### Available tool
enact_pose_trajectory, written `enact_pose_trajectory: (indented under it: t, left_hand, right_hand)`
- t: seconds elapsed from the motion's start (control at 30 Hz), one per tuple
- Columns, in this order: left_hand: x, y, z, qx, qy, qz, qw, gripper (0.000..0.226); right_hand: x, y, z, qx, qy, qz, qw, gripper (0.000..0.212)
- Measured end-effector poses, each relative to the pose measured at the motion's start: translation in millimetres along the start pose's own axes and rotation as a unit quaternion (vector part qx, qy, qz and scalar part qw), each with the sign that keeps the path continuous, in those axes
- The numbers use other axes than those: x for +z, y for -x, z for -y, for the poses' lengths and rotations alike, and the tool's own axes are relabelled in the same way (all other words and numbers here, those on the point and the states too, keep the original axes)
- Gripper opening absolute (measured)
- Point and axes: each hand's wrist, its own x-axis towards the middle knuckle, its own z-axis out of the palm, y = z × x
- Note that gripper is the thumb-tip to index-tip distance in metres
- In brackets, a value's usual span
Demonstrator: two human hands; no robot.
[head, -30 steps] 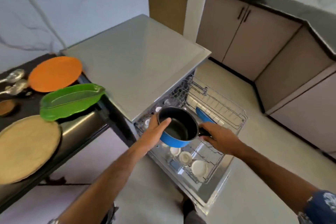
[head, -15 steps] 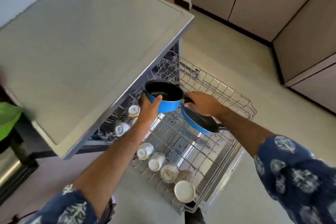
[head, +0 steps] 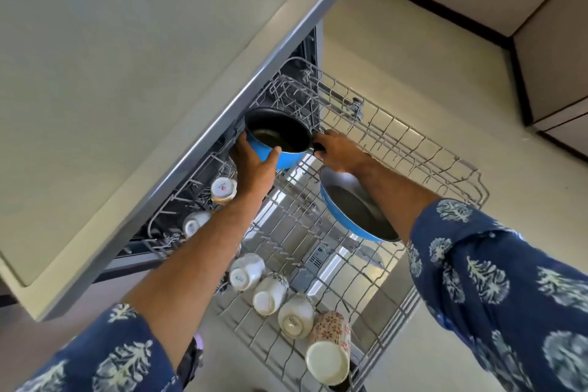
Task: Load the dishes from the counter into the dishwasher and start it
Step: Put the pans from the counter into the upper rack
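A blue saucepan (head: 280, 135) with a black inside hangs over the back left of the pulled-out wire rack (head: 413, 149), close under the dishwasher's top edge. My left hand (head: 254, 162) grips its near wall, thumb over the rim. My right hand (head: 337, 153) grips its black handle. A blue frying pan (head: 356, 210) stands tilted in the rack under my right forearm. Several white cups (head: 270, 293) lie along the rack's left and front side, along with a flowered mug (head: 331, 347).
The dishwasher's flat grey top (head: 127, 73) fills the left of the view and overhangs the rack's back. Beige cabinets (head: 553, 41) stand at the far right across a pale floor (head: 413, 57). The rack's right half holds bare wire tines.
The view has dropped and closed in on the rack. Both hands have carried the saucepan further back toward the dishwasher opening; the counter with the plates has left the view.
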Motion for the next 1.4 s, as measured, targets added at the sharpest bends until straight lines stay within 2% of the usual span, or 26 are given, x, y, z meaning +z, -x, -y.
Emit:
enact_pose_trajectory:
  t: [0.13, 0.27, 0.43, 0.5, 0.6, 0.67, 0.8, 0.9, 0.97, 1.27, 1.4]
  left_hand:
    - [-3.1, -1.9, -0.9, -0.012, 0.013, -0.001, 1.0, 0.087]
    - [-14.7, 12.3, 5.5, -0.012, 0.03, -0.005, 0.999, 0.08]
    - [-35.8, 37.5, 31.5, -0.045, 0.093, 0.022, 0.994, 0.076]
    - [-41.9, 46.5, 39.1, -0.056, 0.129, 0.008, 0.99, 0.071]
    - [-49.4, 57.1, 43.8, -0.069, 0.169, -0.03, 0.983, 0.066]
    - [-53.4, 58.3, 45.1, -0.071, 0.172, -0.055, 0.981, 0.056]
    - [-59.4, 56.4, 45.0, -0.044, 0.111, -0.067, 0.991, 0.056]
    - [-59.0, 58.6, 46.3, -0.016, 0.064, -0.037, 0.997, 0.055]
    - [-54.7, 62.9, 47.8, -0.005, 0.048, -0.038, 0.998, 0.064]
    - [-33.4, 65.5, 56.0, 0.004, 0.022, -0.078, 0.997, 0.072]
    - [-32.7, 69.7, 61.3, 0.057, -0.018, -0.08, 0.995, 0.078]
  right_hand:
    - [-2.3, -4.4, -2.7, -0.013, 0.014, 0.006, 1.0, 0.033]
    - [-14.4, 5.8, 6.0, -0.078, 0.031, -0.006, 0.996, 0.032]
    - [-36.1, 39.6, 41.6, -0.141, 0.174, -0.038, 0.974, 0.029]
    - [-41.4, 57.5, 64.3, -0.141, 0.217, -0.031, 0.965, 0.027]
    - [-42.2, 87.2, 101.3, -0.094, 0.238, 0.009, 0.967, 0.024]
    - [-28.3, 107.1, 121.3, -0.056, 0.219, 0.025, 0.974, 0.027]
    - [27.5, 136.8, 135.0, 0.003, 0.12, 0.034, 0.992, 0.036]
    - [62.2, 142.5, 119.5, 0.035, 0.059, 0.001, 0.998, 0.042]
    - [76.3, 142.6, 108.8, 0.063, 0.038, -0.025, 0.997, 0.043]
    - [98.6, 116.1, 85.8, 0.079, 0.018, -0.125, 0.989, 0.044]
    - [106.4, 110.2, 83.0, 0.081, -0.008, -0.13, 0.988, 0.049]
